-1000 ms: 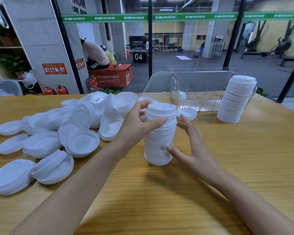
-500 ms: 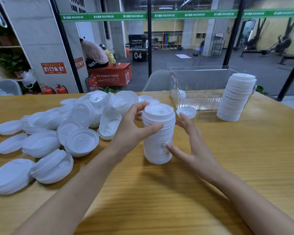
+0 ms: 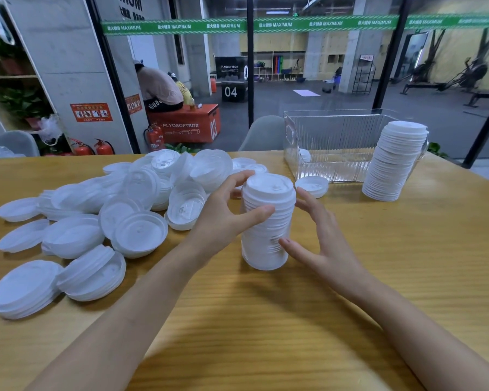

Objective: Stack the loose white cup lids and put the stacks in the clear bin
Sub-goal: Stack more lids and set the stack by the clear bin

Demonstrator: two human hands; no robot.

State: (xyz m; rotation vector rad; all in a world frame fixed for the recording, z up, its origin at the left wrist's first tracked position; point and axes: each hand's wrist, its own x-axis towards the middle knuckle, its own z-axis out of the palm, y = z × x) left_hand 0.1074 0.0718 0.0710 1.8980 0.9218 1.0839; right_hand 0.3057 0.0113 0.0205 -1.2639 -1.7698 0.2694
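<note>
Standing upright on the tabletop [image 3: 266, 320], near the clear bin [image 3: 336, 153] but outside it, the tall stack of lids [image 3: 266, 221] is the risk: its base is narrow and its layers look unevenly nested. The left hand [image 3: 223, 218] grips its upper part, fingers [image 3: 239, 177] curled behind and thumb in front. The right hand [image 3: 322, 235] is spread, fingers fairly straight, thumb touching the lower side. Lifting by the top alone could pull the stack apart or tip it into the loose lids [image 3: 141, 198].
</note>
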